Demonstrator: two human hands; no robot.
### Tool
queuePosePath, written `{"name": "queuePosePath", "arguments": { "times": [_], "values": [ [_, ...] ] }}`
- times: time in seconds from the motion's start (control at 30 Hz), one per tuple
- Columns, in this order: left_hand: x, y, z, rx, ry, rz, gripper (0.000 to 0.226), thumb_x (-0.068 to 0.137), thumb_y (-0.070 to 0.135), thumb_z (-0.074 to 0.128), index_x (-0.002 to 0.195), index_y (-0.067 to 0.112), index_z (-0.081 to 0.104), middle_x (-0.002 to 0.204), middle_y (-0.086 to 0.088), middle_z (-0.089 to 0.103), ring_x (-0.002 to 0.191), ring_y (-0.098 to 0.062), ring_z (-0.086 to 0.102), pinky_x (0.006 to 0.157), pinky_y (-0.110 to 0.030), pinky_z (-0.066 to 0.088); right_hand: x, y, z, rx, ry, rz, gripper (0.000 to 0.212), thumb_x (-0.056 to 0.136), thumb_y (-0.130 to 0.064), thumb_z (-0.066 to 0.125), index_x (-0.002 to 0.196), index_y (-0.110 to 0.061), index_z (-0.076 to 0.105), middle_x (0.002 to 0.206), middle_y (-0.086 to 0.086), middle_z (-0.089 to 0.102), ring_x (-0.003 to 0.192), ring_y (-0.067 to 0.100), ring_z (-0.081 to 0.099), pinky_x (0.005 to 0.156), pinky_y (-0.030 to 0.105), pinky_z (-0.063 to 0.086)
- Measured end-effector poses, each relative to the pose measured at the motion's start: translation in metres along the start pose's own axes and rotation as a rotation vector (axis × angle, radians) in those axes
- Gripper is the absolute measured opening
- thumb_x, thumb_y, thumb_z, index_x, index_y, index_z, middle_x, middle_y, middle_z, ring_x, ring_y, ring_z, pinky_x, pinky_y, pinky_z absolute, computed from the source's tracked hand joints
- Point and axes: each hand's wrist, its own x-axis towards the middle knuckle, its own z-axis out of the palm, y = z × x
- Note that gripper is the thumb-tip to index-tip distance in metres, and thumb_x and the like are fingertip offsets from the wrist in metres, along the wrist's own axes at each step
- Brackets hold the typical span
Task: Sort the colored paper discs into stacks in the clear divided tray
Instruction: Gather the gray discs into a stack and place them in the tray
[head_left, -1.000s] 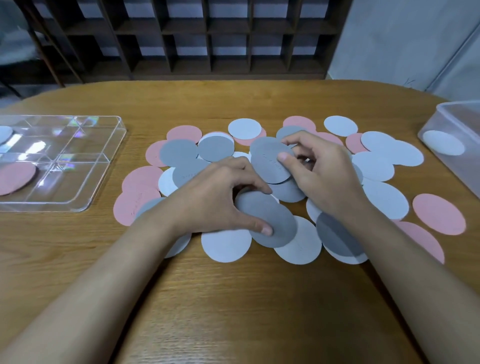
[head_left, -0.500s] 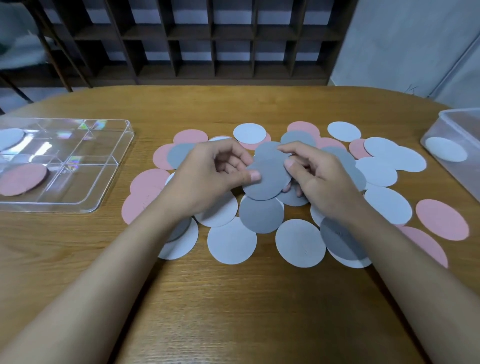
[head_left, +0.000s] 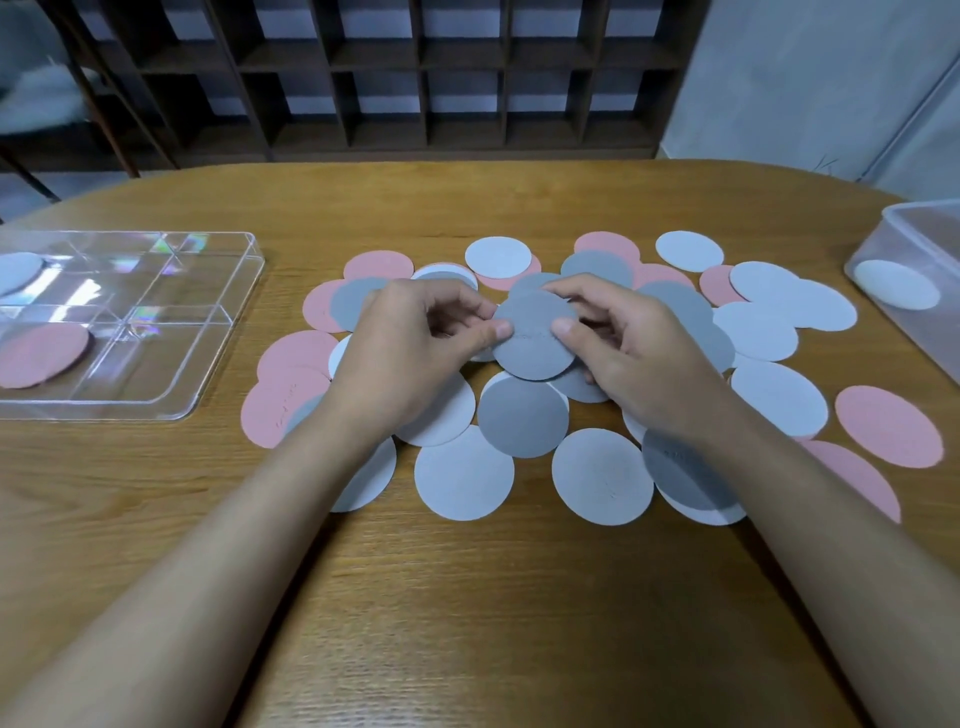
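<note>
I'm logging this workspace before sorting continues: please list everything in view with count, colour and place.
table: one, brown wood, under everything.
clear divided tray: one, transparent, table's left.
tray pink disc: one visible, pink, near compartment.
tray pale disc: one visible, pale, far compartment.
loose discs: many, overlapping; pink, pale and dark grey, table's middle.
held grey disc: at least one, dark grey, above the pile.
plastic box: one, clear, right edge.
box disc: one, pale, inside the box.
shelf unit: one, dark wood, behind the table.
left hand: one, fingers pinch the held disc's left edge.
right hand: one, fingers pinch its right edge.
</note>
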Motion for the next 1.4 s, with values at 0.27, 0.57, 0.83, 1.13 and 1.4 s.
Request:
{"name": "queuePosePath", "arguments": {
  "times": [0.27, 0.57, 0.83, 1.13, 1.4],
  "values": [
    [-0.006, 0.005, 0.000, 0.183, -0.051, 0.077, 0.019, 0.083, 0.038, 0.088, 0.088, 0.021, 0.081, 0.073, 0.006, 0.073, 0.065, -0.008, 0.063, 0.062, -0.021, 0.049, 0.002, 0.008, -0.010, -0.299, 0.010, -0.060, 0.024, 0.105, -0.023, 0.051, 0.127, -0.023, 0.060, 0.103, -0.003, 0.069, 0.090, 0.010, 0.063, 0.068, 0.027, 0.051],
    [-0.008, 0.007, -0.009, 0.311, -0.378, 0.142, 0.051, 0.061, 0.051, 0.096, 0.107, 0.035, 0.081, 0.097, 0.011, 0.068, 0.092, -0.012, 0.062, 0.078, -0.027, 0.050, 0.004, 0.014, -0.013, -0.215, 0.092, -0.004, 0.020, 0.105, -0.019, 0.049, 0.121, -0.022, 0.061, 0.098, 0.000, 0.072, 0.091, 0.017, 0.065, 0.076, 0.044, 0.053],
    [-0.002, 0.003, -0.012, 0.102, -0.372, 0.072, 0.022, 0.079, 0.023, 0.092, 0.096, 0.026, 0.077, 0.090, 0.010, 0.074, 0.073, -0.009, 0.060, 0.070, -0.022, 0.050, 0.003, 0.010, -0.009, -0.140, 0.088, 0.018, 0.023, 0.105, -0.017, 0.046, 0.116, -0.024, 0.065, 0.090, 0.001, 0.067, 0.076, 0.018, 0.061, 0.075, 0.047, 0.053],
    [0.006, -0.001, -0.015, -0.239, -0.150, 0.003, 0.019, 0.086, 0.005, 0.082, 0.101, 0.003, 0.072, 0.081, -0.012, 0.073, 0.067, -0.016, 0.068, 0.070, -0.024, 0.060, 0.003, 0.007, -0.006, 0.041, 0.041, 0.068, 0.033, 0.107, -0.011, 0.043, 0.121, -0.025, 0.070, 0.065, -0.007, 0.063, 0.060, 0.005, 0.058, 0.068, 0.023, 0.044],
    [0.005, -0.002, -0.007, -0.132, -0.012, -0.014, 0.016, 0.086, 0.014, 0.086, 0.095, 0.010, 0.073, 0.080, -0.016, 0.074, 0.068, -0.029, 0.074, 0.079, -0.047, 0.065, 0.001, 0.000, -0.001, 0.121, -0.004, 0.068, 0.029, 0.109, -0.024, 0.043, 0.120, -0.021, 0.069, 0.072, 0.004, 0.062, 0.064, 0.005, 0.056, 0.065, 0.030, 0.047]
  ]
}}
